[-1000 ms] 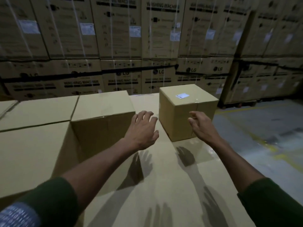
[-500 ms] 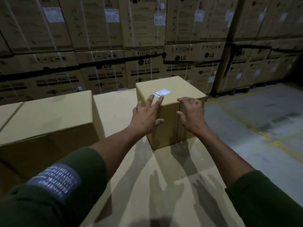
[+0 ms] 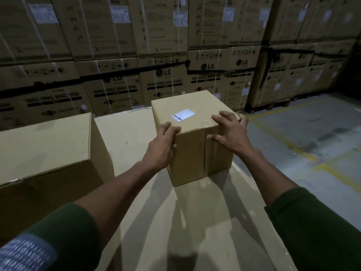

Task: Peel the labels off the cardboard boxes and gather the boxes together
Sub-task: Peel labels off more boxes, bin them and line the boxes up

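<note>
A small cardboard box stands upright on a large flat cardboard surface. A white barcode label is stuck flat on its top, uncovered. My left hand grips the box's near left top corner, fingers over the top edge and thumb on the front face. My right hand grips the right top edge, with fingers spread and bent over the top and side and the thumb on the front face.
A bigger cardboard box sits to the left on the same surface. Stacked washing-machine cartons form a wall behind. To the right the surface ends above a concrete floor with yellow lines.
My left hand has slid off the label area to the box's near left corner. My right hand has shifted to the right top edge. The box now looks closer to me.
</note>
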